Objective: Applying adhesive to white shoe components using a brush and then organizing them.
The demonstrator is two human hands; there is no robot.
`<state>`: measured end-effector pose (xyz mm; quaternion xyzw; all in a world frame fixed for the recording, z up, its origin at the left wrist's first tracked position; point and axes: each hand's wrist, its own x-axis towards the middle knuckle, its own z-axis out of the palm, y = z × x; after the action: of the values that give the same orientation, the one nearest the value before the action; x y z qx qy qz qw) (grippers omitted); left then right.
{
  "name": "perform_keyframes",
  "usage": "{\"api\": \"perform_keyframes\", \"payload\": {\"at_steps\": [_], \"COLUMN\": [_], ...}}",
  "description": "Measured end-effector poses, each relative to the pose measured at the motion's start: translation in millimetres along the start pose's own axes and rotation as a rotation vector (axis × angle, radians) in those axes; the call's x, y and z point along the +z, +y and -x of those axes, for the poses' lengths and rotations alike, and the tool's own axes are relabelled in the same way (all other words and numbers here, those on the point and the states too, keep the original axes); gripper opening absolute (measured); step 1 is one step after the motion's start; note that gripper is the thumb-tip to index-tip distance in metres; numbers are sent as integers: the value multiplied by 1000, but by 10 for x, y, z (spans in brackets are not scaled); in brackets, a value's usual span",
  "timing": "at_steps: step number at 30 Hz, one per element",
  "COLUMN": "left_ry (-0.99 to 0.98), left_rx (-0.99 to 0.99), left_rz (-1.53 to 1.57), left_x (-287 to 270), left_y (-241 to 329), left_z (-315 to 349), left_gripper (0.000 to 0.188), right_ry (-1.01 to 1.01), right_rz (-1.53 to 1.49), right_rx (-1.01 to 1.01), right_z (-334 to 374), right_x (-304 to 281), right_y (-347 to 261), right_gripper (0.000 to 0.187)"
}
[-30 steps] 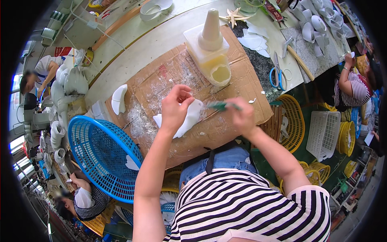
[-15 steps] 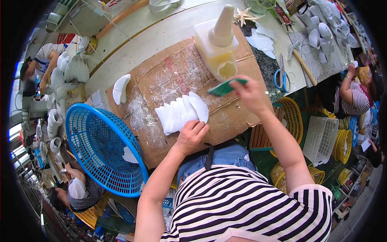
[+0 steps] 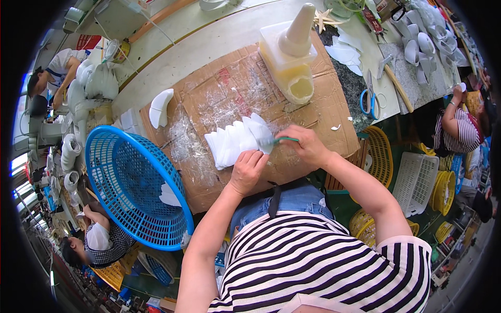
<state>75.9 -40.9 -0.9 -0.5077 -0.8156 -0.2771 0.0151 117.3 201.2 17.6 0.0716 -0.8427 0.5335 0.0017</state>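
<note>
A row of overlapping white curved pieces [image 3: 229, 143] lies fanned out on the worn cardboard sheet [image 3: 198, 104]. My left hand [image 3: 247, 171] presses its closed fingertips on the near edge of the row's right end. Closed round a green-handled brush [image 3: 286, 139] is my right hand [image 3: 309, 147]; the brush's blurred pale tip lies over the rightmost pieces. Beyond my right hand stands a translucent squared bottle [image 3: 279, 65] with a cone-shaped spout, a cut opening and yellowish liquid inside. One or two white pieces [image 3: 160, 108] lie apart at the cardboard's left edge.
At my left a blue plastic basket [image 3: 180, 190] leans against the table, a few white pieces inside. Blue-handled scissors [image 3: 369, 103] and a wooden-handled hammer [image 3: 397, 86] lie on the right. Yellow baskets [image 3: 385, 156] stand below. Other people work on both sides.
My right hand has come down and left from near the bottle, bringing the brush onto the rightmost white pieces. My left hand stays at their near edge.
</note>
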Motion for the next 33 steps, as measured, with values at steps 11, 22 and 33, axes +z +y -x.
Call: {"api": "perform_keyframes", "payload": {"at_steps": [11, 22, 33], "left_ry": [313, 794, 1029], "left_rx": [-771, -459, -1111], "left_rz": [470, -302, 452], "left_x": [-89, -1656, -1659], "left_y": [22, -59, -1145], "left_z": [-73, 116, 1132], "left_gripper": [24, 19, 32], "right_ry": [131, 168, 180], "right_rz": [-182, 158, 153], "right_rx": [399, 73, 80], "right_z": [-249, -241, -205], "right_x": [-124, 69, 195], "right_y": [-216, -251, -259], "right_gripper": [10, 16, 19]}}
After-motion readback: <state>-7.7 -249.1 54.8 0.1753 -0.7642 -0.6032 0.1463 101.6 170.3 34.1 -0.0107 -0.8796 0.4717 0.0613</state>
